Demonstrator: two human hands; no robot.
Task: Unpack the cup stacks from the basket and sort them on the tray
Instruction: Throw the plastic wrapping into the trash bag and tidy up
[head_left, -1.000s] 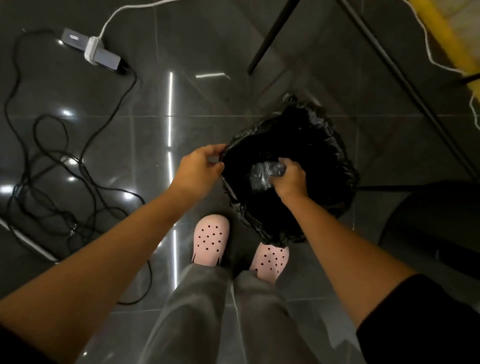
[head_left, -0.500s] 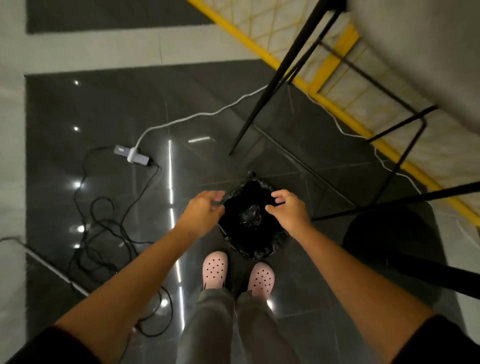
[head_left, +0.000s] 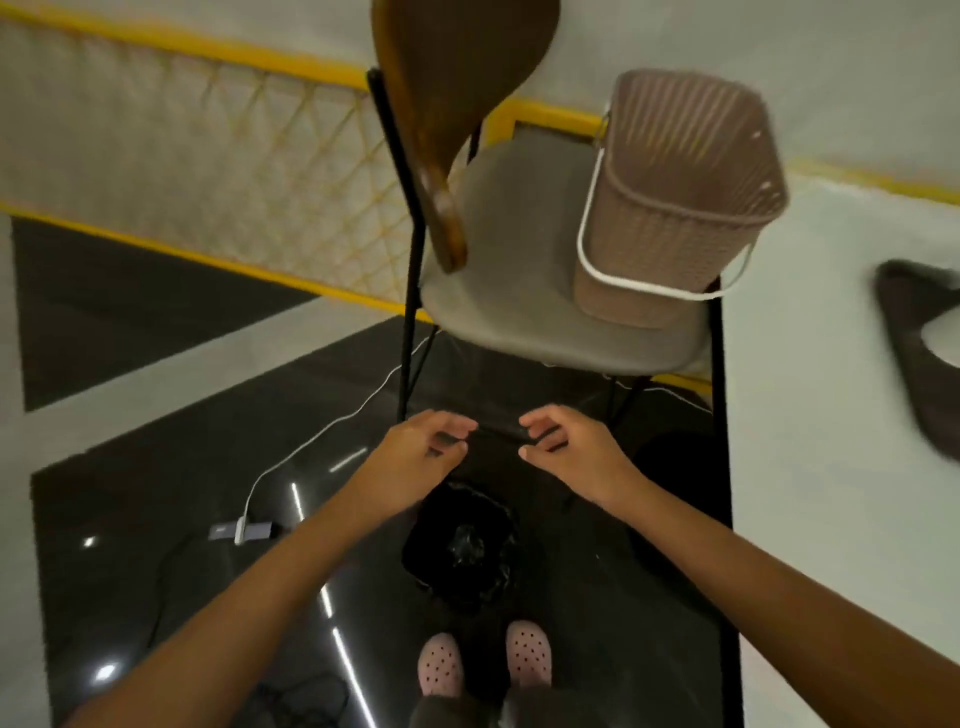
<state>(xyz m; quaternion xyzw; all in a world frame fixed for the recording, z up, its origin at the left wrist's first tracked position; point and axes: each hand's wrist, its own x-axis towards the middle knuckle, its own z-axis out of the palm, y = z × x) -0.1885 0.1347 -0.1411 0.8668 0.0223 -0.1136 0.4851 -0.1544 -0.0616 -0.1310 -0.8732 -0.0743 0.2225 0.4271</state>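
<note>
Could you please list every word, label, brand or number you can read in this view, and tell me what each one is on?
None: no text can be read anywhere in this frame.
On the pinkish-brown woven plastic basket: no label shows on the sides in view.
On the grey power strip: too small and blurred to tell any marking.
On the pink perforated clogs: no lettering shows.

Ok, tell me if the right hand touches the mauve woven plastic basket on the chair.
Apart. Head view: the right hand hovers empty, bare grey chair seat lying between it and the mauve woven plastic basket.
</note>
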